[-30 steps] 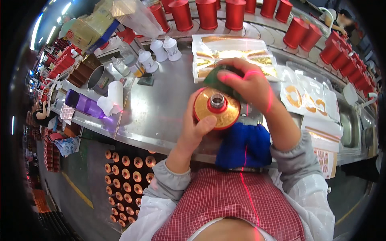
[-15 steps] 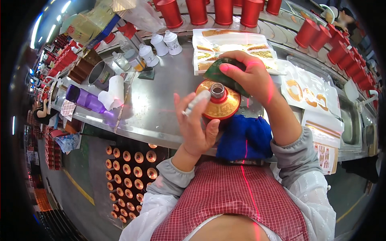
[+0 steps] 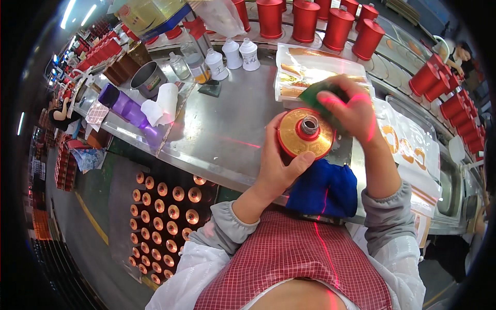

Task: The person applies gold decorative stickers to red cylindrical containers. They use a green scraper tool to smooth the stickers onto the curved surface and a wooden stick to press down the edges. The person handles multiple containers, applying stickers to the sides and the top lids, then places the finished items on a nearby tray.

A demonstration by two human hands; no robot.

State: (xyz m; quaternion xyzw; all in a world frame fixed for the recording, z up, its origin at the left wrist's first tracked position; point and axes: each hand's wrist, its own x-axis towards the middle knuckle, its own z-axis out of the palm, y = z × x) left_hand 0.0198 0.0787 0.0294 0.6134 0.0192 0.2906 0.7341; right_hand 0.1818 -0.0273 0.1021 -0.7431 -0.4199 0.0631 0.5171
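A bottle (image 3: pixel 289 132) with a gold patterned top, red trim and an uncapped neck stands in front of me. My left hand (image 3: pixel 280 164) is wrapped round its near left side, thumb on the rim. Between the thumb and fingers of my right hand (image 3: pixel 352 108) is a dark green, flat scraper-like piece (image 3: pixel 313 97), blurred by motion, just beyond the bottle's far right side. Whether the piece touches the bottle I cannot tell. A blue cloth (image 3: pixel 323 188) lies at the table edge, close to the bottle. White sheets with gold decals (image 3: pixel 299 80) lie behind my right hand.
The metal table (image 3: pixel 227 124) carries white bottles (image 3: pixel 216 64), a grey pot (image 3: pixel 148 80), a purple bottle (image 3: pixel 126 108) and a paper roll (image 3: pixel 166 101). Red bottles (image 3: pixel 339 28) line a conveyor behind. A sink (image 3: pixel 450 188) is at right; gold-topped bottles (image 3: pixel 160 206) stand below left.
My left hand has closed round the bottle, from loosely apart before. My right hand has shifted rightward with the green piece. The whole view has turned slightly.
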